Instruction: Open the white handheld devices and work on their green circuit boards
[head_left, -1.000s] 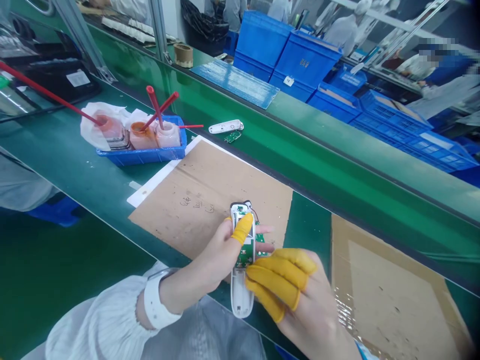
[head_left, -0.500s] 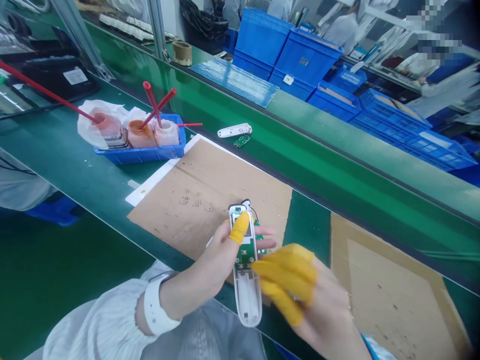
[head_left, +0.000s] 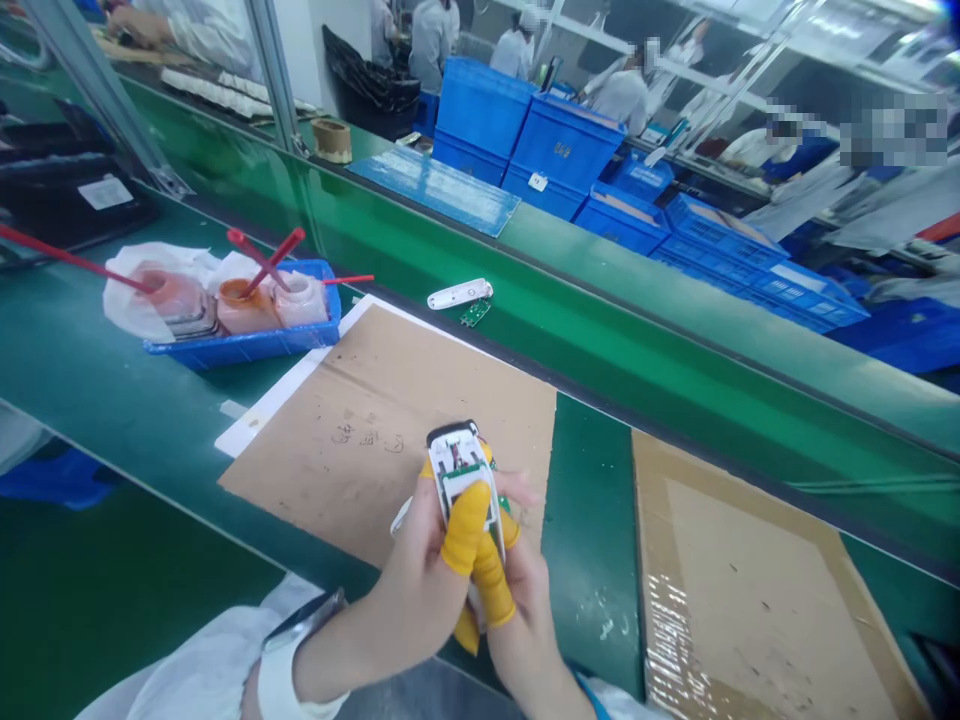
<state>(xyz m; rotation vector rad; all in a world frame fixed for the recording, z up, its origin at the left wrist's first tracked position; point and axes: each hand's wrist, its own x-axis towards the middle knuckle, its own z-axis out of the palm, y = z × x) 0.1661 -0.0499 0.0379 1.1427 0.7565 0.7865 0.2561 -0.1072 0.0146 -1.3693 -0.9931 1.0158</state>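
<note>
A white plastic housing (head_left: 457, 455) with a green circuit board inside is held above the brown cardboard sheet (head_left: 300, 440). My left hand (head_left: 427, 530) is wrapped round its left side, its yellow-covered thumb pressing on the front. My right hand (head_left: 510, 590), also with yellow finger covers, grips the lower part, and its thumb lies against the left thumb. Both hands hide most of the lower housing. Part of another green board shows behind the housing, near the fingers. A white piece (head_left: 401, 515) peeks out left of my left hand.
On the green belt lie a white shell (head_left: 459, 294) and a small green board (head_left: 475, 313). A blue tray (head_left: 247, 345) with bottles and red sticks stands at the left. More cardboard (head_left: 750, 590) lies at the right. Blue crates (head_left: 574, 145) and people are beyond the belt.
My right hand has moved left and closed on the housing beside my left hand. The housing's top is now tipped differently, and the camera view has shifted.
</note>
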